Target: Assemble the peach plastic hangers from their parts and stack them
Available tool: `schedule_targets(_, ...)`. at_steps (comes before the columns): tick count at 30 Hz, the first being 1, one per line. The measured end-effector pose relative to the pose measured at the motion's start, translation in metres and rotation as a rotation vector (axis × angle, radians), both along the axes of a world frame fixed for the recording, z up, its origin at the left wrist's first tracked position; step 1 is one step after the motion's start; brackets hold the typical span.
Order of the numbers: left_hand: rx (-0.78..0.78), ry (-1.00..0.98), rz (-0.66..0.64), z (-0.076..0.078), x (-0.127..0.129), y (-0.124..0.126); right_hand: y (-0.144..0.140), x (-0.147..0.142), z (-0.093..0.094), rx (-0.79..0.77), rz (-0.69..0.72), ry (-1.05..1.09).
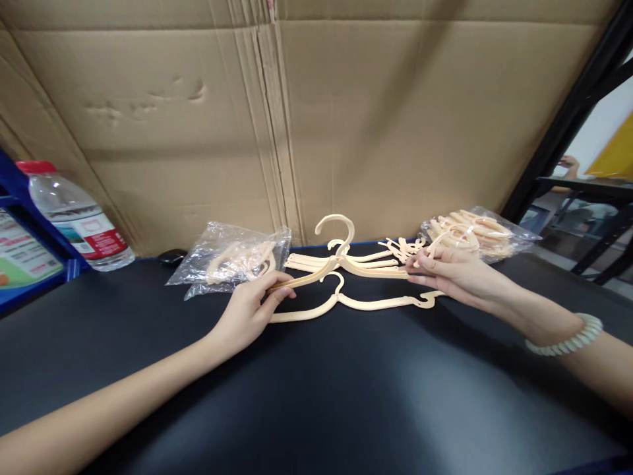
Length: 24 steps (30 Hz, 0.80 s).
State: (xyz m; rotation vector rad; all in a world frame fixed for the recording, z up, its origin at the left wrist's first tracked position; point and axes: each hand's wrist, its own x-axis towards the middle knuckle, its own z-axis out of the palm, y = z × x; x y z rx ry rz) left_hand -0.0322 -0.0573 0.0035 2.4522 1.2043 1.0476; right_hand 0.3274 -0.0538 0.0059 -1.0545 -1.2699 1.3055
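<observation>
I hold a cream plastic hanger by both ends above the black table. My left hand pinches its left arm tip, and my right hand grips its right arm tip. The hook curls upward in the middle. A second cream hanger lies flat on the table just below it, between my hands. More cream hanger pieces lie behind, near my right hand.
A clear bag of cream parts lies at the left, another bag at the right. A water bottle lies at the far left. A cardboard wall stands behind. A black rack frame is at the right.
</observation>
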Motion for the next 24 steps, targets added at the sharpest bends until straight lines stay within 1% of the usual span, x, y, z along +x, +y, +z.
schedule_targets(3,0.0,-0.002,-0.002,0.001,0.0,-0.001,-0.003,-0.002,-0.001,-0.062,0.083,-0.011)
schedule_targets(7,0.001,-0.005,-0.003,0.001,0.001,-0.001,-0.006,-0.003,0.0,-0.121,0.125,-0.014)
schedule_targets(13,-0.01,-0.023,-0.014,-0.001,0.0,0.0,-0.01,-0.007,0.005,-0.166,0.2,-0.061)
schedule_targets(19,-0.021,-0.032,-0.019,0.0,0.001,-0.001,-0.011,-0.009,0.005,-0.166,0.187,-0.051)
schedule_targets(22,-0.017,-0.02,-0.028,0.0,0.001,-0.002,-0.012,-0.011,0.005,-0.112,0.156,-0.068)
schedule_targets(24,-0.01,-0.007,-0.039,0.0,0.001,-0.002,-0.013,-0.013,0.005,-0.071,0.107,-0.083)
